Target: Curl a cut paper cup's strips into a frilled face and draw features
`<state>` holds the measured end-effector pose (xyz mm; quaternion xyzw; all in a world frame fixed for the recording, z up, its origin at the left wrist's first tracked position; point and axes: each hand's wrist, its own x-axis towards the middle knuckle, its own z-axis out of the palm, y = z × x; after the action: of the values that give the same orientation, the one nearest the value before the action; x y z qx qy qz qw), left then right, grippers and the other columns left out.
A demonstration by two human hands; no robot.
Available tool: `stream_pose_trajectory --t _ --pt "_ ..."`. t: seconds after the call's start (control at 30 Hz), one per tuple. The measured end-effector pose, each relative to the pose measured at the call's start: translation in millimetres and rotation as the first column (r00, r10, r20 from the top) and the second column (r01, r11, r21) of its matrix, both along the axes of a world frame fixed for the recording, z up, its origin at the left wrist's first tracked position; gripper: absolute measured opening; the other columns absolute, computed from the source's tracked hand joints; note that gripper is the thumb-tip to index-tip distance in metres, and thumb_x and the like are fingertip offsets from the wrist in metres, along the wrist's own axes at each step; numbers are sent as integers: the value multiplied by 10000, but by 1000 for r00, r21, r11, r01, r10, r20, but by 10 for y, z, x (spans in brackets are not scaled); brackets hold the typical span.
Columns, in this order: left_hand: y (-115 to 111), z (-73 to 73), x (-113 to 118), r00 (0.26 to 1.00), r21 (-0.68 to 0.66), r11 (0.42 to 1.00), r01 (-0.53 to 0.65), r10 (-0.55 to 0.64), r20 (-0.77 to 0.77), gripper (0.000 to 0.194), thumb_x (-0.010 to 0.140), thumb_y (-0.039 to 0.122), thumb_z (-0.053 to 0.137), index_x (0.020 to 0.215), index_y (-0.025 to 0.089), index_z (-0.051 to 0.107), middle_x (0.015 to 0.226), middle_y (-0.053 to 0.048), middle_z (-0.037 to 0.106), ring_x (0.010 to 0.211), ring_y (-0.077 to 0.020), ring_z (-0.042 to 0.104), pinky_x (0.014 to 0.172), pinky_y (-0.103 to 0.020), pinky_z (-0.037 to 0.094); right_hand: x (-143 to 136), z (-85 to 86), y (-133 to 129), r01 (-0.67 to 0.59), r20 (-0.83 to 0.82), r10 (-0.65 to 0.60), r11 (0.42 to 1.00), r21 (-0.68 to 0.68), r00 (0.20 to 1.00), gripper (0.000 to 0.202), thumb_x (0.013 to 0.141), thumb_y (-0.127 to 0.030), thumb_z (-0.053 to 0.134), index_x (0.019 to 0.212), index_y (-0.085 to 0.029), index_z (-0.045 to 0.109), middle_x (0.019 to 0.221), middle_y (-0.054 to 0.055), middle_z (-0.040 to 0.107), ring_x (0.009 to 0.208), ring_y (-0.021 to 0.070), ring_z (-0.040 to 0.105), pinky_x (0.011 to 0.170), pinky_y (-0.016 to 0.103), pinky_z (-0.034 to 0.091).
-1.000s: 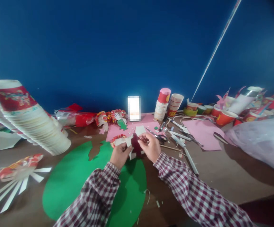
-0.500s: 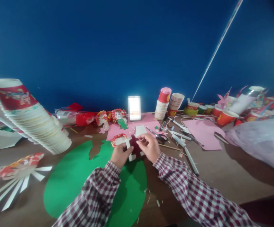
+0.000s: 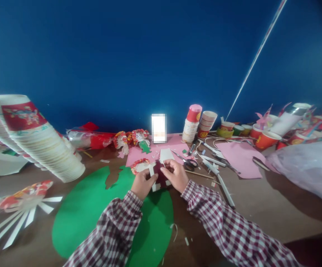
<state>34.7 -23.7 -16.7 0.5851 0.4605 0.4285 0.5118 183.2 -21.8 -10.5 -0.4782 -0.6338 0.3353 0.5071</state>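
A small dark red and white paper piece (image 3: 159,178) is held between both hands above the far edge of a large green paper sheet (image 3: 85,211). My left hand (image 3: 143,182) pinches its left side between thumb and fingers. On its right side, my right hand (image 3: 176,175) is closed with thumb and fingertips at the edge. Just beyond lie a white paper piece (image 3: 166,154) and a ring with a red and yellow rim (image 3: 140,167). Scissors (image 3: 190,163) rest to the right of my right hand.
Tall stacked paper cups (image 3: 48,152) lean at the left. A cup stack (image 3: 191,124) stands at the back, near a pixelated bright rectangle (image 3: 159,128). Pink paper (image 3: 240,159), a glue gun (image 3: 209,165) and a plastic bag (image 3: 308,167) lie on the right.
The dark red and white piece has turned slightly and sits flatter between my hands. My right fingertips have come closer to it. The whole view has shifted slightly.
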Motion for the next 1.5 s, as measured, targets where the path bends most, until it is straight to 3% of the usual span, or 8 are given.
stream_pose_trajectory --t 0.77,1.13,1.5 --pt "0 26 7 1000 10 1000 -5 5 -24 292 708 278 551 926 96 623 716 -50 661 638 -164 584 584 -261 463 -4 31 -18 -5 -11 5 1000 -5 1000 158 740 -299 552 825 -168 529 672 -1 569 592 115 536 539 212 440" --pt "1 16 -11 993 60 998 -32 38 -110 244 711 327 540 766 107 628 606 -14 608 539 -129 523 500 -225 412 -7 32 -17 -28 -25 28 999 -15 999 138 750 -289 537 821 -170 524 674 1 567 590 113 532 530 207 434" --pt "2 8 -4 997 26 999 -24 25 -67 255 705 307 544 837 106 631 639 -25 626 585 -152 564 526 -241 442 -3 23 -20 -54 -47 52 998 -27 998 141 727 -260 559 834 -175 524 681 -4 574 592 109 537 538 207 441"
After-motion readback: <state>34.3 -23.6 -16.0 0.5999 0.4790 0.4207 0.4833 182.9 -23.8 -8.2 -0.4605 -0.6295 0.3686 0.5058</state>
